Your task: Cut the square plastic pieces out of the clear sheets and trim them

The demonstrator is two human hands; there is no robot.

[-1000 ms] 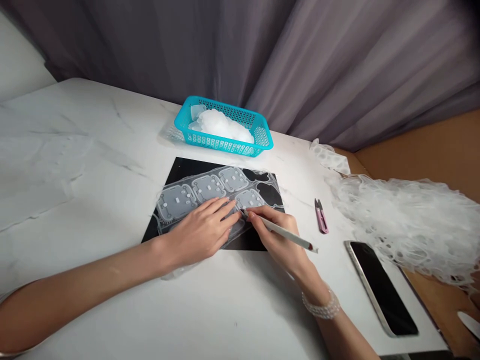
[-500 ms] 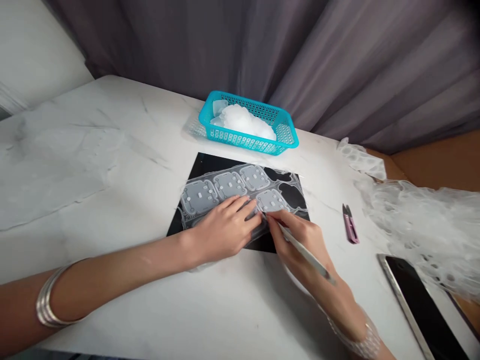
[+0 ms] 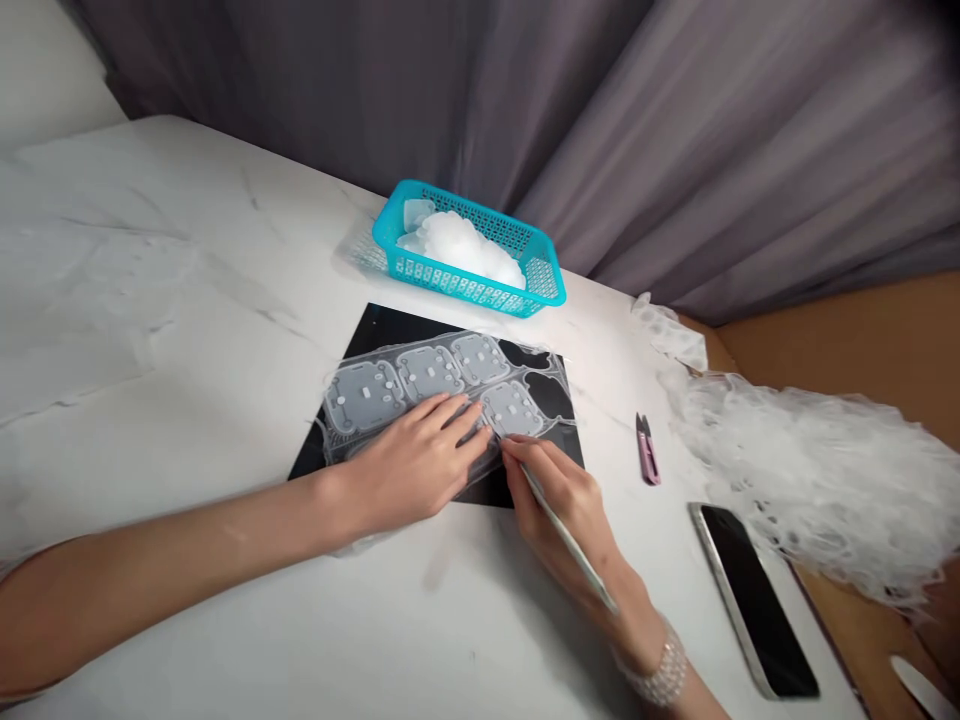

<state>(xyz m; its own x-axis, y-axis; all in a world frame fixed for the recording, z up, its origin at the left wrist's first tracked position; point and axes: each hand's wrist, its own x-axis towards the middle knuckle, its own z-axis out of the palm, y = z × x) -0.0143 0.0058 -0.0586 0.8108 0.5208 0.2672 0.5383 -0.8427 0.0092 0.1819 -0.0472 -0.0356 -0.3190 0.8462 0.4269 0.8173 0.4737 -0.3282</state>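
Plastic looked light and bendy, best held by its edge, while the left hand lay flat on it and the right hand pinched a thin stick.

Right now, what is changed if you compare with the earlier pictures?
The rear end of the pen-like tool has swung toward the wearer; the right hand still holds it. The left hand stays on the patterned sheet; basket, snips and phone stay put.
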